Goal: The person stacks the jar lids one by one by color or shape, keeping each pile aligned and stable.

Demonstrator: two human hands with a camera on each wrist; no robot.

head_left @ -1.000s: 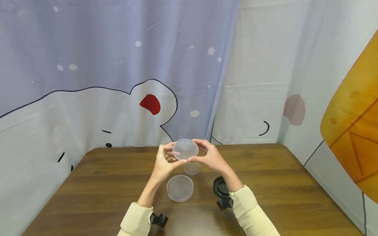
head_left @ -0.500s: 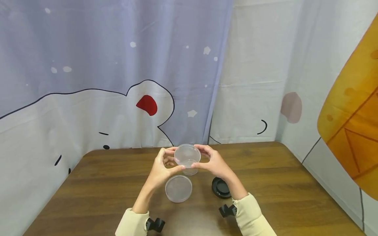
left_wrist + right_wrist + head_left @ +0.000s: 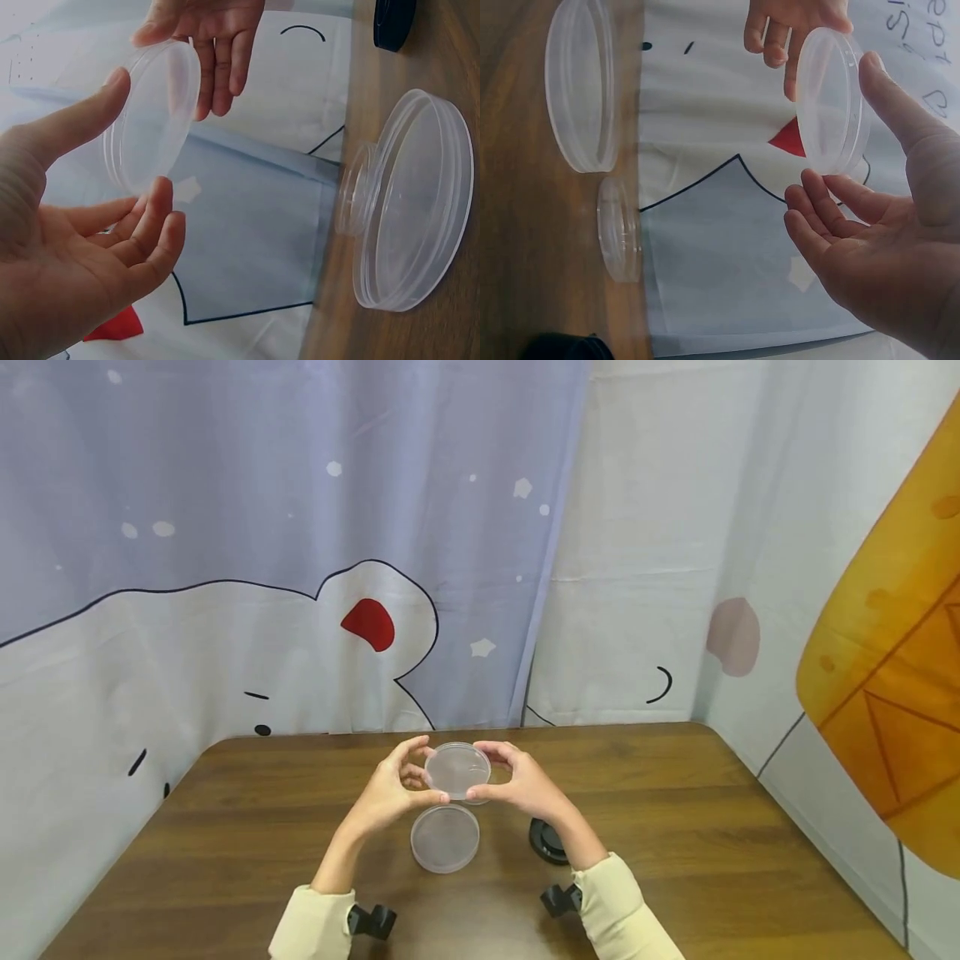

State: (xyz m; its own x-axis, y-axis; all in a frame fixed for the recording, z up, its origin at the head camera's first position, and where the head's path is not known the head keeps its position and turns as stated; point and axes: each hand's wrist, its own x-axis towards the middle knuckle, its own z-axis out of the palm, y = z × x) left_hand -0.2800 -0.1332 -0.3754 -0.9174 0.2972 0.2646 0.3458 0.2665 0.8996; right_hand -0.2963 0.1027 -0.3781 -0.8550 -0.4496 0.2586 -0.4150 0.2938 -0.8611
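A clear, round petri dish [image 3: 456, 770] is held up above the table between both hands, its broad face tilted toward the head camera. My left hand [image 3: 388, 792] pinches the left side of its rim between thumb and fingertips. On the opposite side, my right hand [image 3: 521, 787] grips the rim the same way, as the right wrist view of the held petri dish [image 3: 829, 105] also shows. Below, a larger-looking clear dish [image 3: 445, 839] lies on the wooden table. Behind it sits a smaller clear dish [image 3: 356, 191], mostly hidden in the head view by the held one.
A black round object [image 3: 547, 842] lies on the table, partly covered by the right forearm. Printed curtains [image 3: 480, 527] hang behind the wooden table [image 3: 285, 827]. Black camera mounts [image 3: 372, 922] sit at both wrists.
Both hands have lowered the petri dish slightly, so it now covers most of the smaller dish behind. The head view has shifted a little. Both grips stay on the rim.
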